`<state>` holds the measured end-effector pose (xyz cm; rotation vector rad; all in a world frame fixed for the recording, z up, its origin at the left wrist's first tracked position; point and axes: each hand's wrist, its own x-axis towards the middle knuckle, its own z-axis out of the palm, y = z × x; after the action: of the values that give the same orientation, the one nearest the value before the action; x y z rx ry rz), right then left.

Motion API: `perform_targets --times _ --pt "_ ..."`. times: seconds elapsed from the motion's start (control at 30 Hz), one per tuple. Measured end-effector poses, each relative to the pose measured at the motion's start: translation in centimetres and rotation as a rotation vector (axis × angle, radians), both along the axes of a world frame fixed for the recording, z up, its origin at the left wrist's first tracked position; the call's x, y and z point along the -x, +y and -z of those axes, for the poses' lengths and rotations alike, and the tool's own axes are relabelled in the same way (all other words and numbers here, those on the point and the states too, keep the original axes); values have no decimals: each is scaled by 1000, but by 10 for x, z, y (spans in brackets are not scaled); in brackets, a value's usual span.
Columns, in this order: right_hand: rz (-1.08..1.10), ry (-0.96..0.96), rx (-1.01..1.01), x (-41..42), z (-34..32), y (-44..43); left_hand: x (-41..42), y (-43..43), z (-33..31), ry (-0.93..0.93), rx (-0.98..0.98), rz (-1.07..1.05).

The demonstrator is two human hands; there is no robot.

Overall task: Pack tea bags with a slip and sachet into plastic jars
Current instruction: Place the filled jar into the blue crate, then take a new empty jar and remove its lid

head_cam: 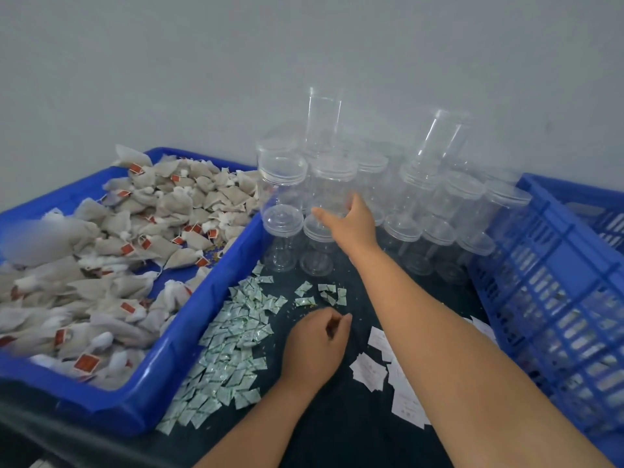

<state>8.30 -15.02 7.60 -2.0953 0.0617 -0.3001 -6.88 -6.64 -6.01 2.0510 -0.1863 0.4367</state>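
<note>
So, the dark table (337, 420) is being crowded from both sides. A blue tray (158, 373) is sitting on the left and a blue slotted crate (547, 265) is taking up the right edge, with only a strip of tabletop showing between them. That strip is being shared by a long heap of small green-and-white sachets (233, 339) lying just beside the tray's wall, with a few more scattered further back. A loose bunch of white paper slips (378, 363) is lying there too, partly being covered by the right forearm (439, 332). Tiny crumbs (297, 309) are being seen around the sachets as well.

The tray is being filled by a big pile of tea bags (141, 231), greyish pouches with red tags and strings. What the crate is holding can't be told, it's just a blur through the slots.

At the back, against the grey wall (304, 45), a cluster of clear lidded plastic jars (439, 204) is being stacked in two layers, with two taller ones sticking up behind, all looking empty. The right hand (354, 217) is being stretched out wide against one upper-layer jar (332, 184), thumb and fingers spread and touching its lower part. The left hand (317, 342) is being rested low on the table by the sachets, fingers curled in narrow; whether anything is being pinched can't be told.
</note>
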Motion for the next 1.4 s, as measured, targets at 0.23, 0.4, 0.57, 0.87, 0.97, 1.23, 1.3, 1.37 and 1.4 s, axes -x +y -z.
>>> perform_targets --times 0.23,0.4,0.57,0.87,0.97,1.23,1.3,1.37,1.4 --pt "-93 -187 -414 99 7 -32 -2 -1 -1 82 16 -4" --pt "7 -231 -624 209 87 -41 -2 3 -1 116 56 1" --pt "-27 -188 -513 250 128 -43 20 9 -39 199 458 185" --pt "-251 -107 -308 246 131 -44 46 48 -138 -110 -468 542" --pt "-198 -135 -268 244 131 -45 58 33 -134 -160 -546 452" --pt "82 -380 47 250 129 -36 70 22 -118 186 -356 89" --pt "137 -432 81 249 129 -34 73 31 -130 216 -464 160" --pt "153 -510 151 249 131 -32 71 39 -139 264 -561 198" --pt "172 -530 182 249 133 -32 67 41 -143 303 -584 217"
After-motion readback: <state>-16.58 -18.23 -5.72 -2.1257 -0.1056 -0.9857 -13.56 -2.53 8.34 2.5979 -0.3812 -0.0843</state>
